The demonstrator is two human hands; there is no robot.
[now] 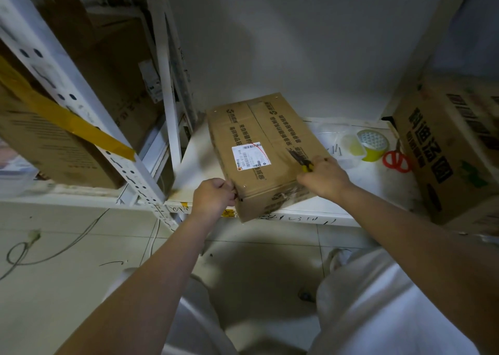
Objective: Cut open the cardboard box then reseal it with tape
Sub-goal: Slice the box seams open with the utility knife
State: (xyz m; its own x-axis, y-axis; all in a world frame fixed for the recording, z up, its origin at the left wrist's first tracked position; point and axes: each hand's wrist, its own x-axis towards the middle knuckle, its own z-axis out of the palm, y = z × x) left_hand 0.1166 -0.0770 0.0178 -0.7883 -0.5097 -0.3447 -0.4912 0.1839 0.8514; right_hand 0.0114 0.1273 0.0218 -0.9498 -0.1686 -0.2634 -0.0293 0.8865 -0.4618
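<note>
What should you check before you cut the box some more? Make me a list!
1. Left hand steadies the cardboard box, gripping its near corner: ok.
2. Left hand sits away from the cutter: ok.
3. Right hand grips the cutter's yellow handle: ok.
4. Blade lies along the taped seam: cannot tell, too blurred.
5. Box fully on the shelf: not ok, its near corner overhangs the edge.
6. Tape roll waiting nearby for resealing: ok.
</note>
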